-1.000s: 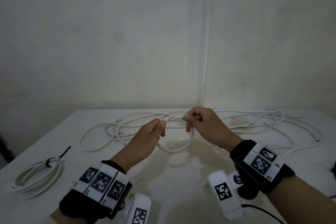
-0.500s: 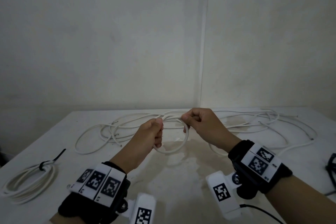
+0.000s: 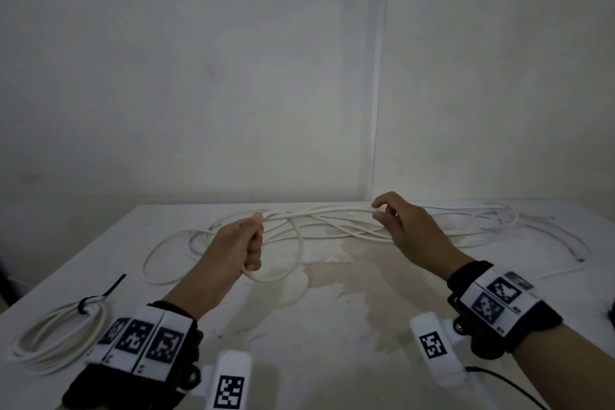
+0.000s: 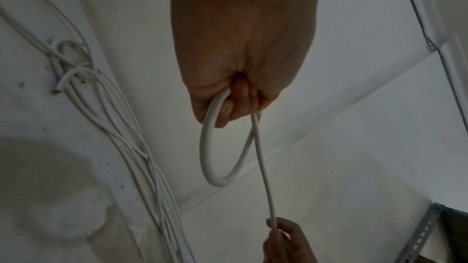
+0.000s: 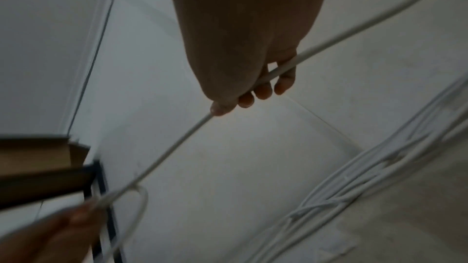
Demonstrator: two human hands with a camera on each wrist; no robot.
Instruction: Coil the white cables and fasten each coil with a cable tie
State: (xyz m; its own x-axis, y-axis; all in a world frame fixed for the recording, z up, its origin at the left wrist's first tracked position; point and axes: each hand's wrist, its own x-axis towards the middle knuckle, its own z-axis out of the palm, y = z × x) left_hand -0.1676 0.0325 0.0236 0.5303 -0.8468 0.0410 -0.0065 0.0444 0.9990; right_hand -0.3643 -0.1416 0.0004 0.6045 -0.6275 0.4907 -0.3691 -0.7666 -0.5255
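A white cable (image 3: 319, 211) stretches between my two hands above the table. My left hand (image 3: 248, 240) grips a small loop (image 3: 293, 263) of it in a fist; the left wrist view shows the loop (image 4: 210, 159) hanging from the curled fingers (image 4: 238, 99). My right hand (image 3: 387, 213), further right, pinches the same cable between thumb and curled fingers (image 5: 263, 91). More loose white cable (image 3: 466, 226) lies tangled along the table's back. A finished coil (image 3: 56, 336) with a black cable tie (image 3: 100, 296) lies at the near left.
The white table (image 3: 332, 343) has a stained patch in the middle. Walls meet in a corner just behind it. A dark object (image 3: 610, 313) shows at the right edge. A metal shelf bracket (image 4: 425, 233) appears in the left wrist view.
My right hand has slid rightward along the cable, away from the left hand, drawing out a straight length. The left hand keeps its grip on the loop.
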